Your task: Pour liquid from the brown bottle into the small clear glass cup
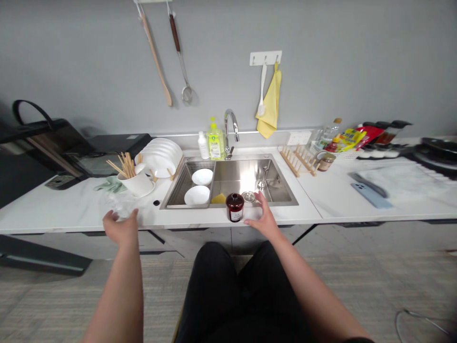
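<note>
Dark Red Jar at Front of Sink, Both Hands Over the Counter Edge

The dark red jar [234, 207] stands upright on the front strip of the white counter [307, 210], between the sink [293, 201] and the counter's front edge. Its knobbed lid is in place, and a pale label faces the person.

Right hand [263, 218]: positioned just to the right of the jar. Thumb and fingers are spread wide, with nothing in the grasp. Contact with the jar cannot be confirmed.

Left hand [122, 227]: positioned at the counter's left section, next to a clear plastic item [119, 204]. Thumb and fingertips stand apart. Whether they grip the plastic cannot be told.

Left section: a white container [138, 185] holding wooden sticks [126, 165] stands beyond the left hand. A green cloth [110, 185] lies beside the container. White plates [163, 155] stand in a row behind it.

Sink area: two white bowls [197, 195] sit in the left part of the sink. A yellow sponge [218, 198] lies near the front wall, behind the jar and to its left. A green soap bottle [215, 146] stands beside the faucet [226, 138].
</note>
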{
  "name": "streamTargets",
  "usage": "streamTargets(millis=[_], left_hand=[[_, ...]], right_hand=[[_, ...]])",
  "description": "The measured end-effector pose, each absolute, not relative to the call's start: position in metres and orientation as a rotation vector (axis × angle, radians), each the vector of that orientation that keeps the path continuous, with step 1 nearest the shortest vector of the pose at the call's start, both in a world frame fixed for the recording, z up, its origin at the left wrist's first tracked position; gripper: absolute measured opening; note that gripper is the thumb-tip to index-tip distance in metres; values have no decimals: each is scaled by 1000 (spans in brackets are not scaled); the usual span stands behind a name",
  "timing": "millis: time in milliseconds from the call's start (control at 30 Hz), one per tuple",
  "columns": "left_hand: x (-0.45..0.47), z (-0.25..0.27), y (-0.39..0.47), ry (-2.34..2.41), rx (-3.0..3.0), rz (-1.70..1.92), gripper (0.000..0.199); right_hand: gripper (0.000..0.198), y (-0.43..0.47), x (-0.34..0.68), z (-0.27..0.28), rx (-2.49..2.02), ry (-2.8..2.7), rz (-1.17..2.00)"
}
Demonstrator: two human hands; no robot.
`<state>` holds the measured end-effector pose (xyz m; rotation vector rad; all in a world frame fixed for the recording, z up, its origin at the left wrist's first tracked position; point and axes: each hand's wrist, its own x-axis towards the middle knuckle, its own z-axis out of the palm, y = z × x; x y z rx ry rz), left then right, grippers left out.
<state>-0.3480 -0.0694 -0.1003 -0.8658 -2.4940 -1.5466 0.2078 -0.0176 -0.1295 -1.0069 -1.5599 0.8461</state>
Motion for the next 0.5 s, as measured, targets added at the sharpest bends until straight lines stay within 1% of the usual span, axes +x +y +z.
streamTargets(millis=[33,67,100,167,200,233,267,300,400,433,467,500], left_hand=[[-340,-100,-77,-2463,-806,-1572,77],[-328,-99,-87,-2415,-750,-1624,81],[-312,-99,-97,-2358,-750,-1693,84],[-268,-98,-119,-2297,-874,-1796,87],[-240,-98,-130,-2268,-968,-1882,84],[-211,-98,-141,-2238,-1106,-1999,78],[-180,-97,-150,-2221,-1293,-2108,74],[-150,-96,-158,-2223,-1481,-2177,73],[-74,-86,-173,-2184,-2111,-2159,74],[-56,-81,-175,-2134,-2285,-2097,73],[-43,-76,-176,-2080,-2418,-2040,73],[-34,-70,-177,-2018,-2519,-2000,71]], right_hand=[[137,-27,217,-130,-1008,-1540,787],[126,-38,225,-131,-1020,-1517,722],[110,-49,231,-131,-1042,-1498,655],[68,-75,239,-128,-1084,-1497,575],[52,-87,239,-125,-1080,-1547,594],[42,-98,237,-121,-1054,-1619,650],[42,-107,232,-116,-1009,-1702,738],[51,-115,226,-110,-951,-1776,843],[103,-130,206,-95,-774,-1863,1157],[115,-132,201,-93,-734,-1839,1245],[121,-134,197,-92,-708,-1795,1323],[119,-135,196,-92,-696,-1735,1385]])
